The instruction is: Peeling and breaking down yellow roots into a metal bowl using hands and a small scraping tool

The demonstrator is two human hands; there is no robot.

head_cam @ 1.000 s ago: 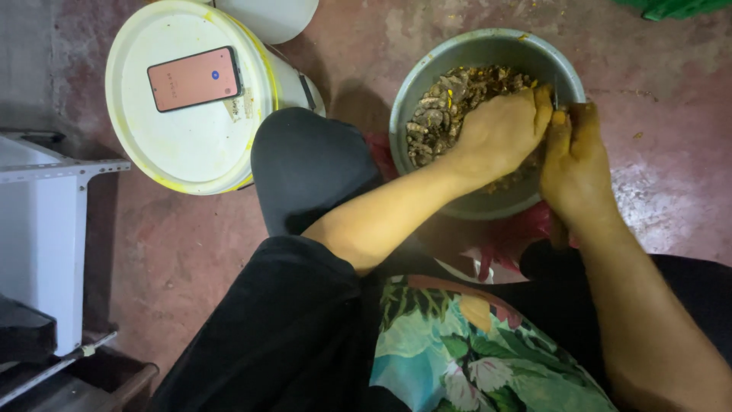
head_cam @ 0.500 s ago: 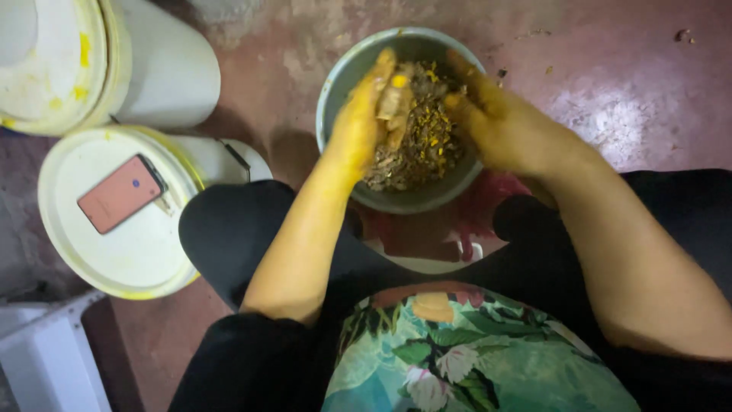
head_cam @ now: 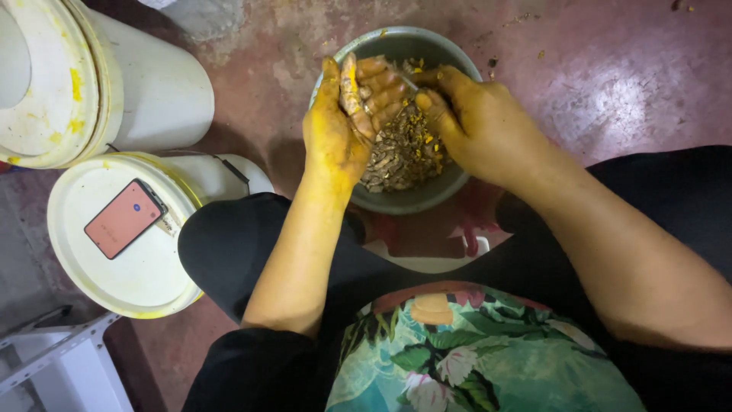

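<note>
Item: grey bowl (head_cam: 396, 200), set on the reddish floor (head_cam: 610, 69) between the seated person's knees; contents, a heap of small brown and yellow root pieces (head_cam: 404, 152), peelings among them as far as could be told.

Left hand (head_cam: 335, 126): palm turned up over the bowl's left rim, fingers (head_cam: 377, 91) curled and cupping one yellow-stained piece; heavily yellowed.

Right hand (head_cam: 480, 126): closed in a pinch on a thin blade or scraper (head_cam: 408, 80), its tip touching the cupped piece; exact tool could not be told.

Handling note, as judgement: the piece was best kept low over the bowl so scrapings fell inside; short strokes away from the cupping fingers; slippery, stained skin called for a firm pinch.

Adjacent: two white lidded buckets (head_cam: 145, 252) at left; orange phone (head_cam: 126, 218) flat on the nearer lid.
</note>
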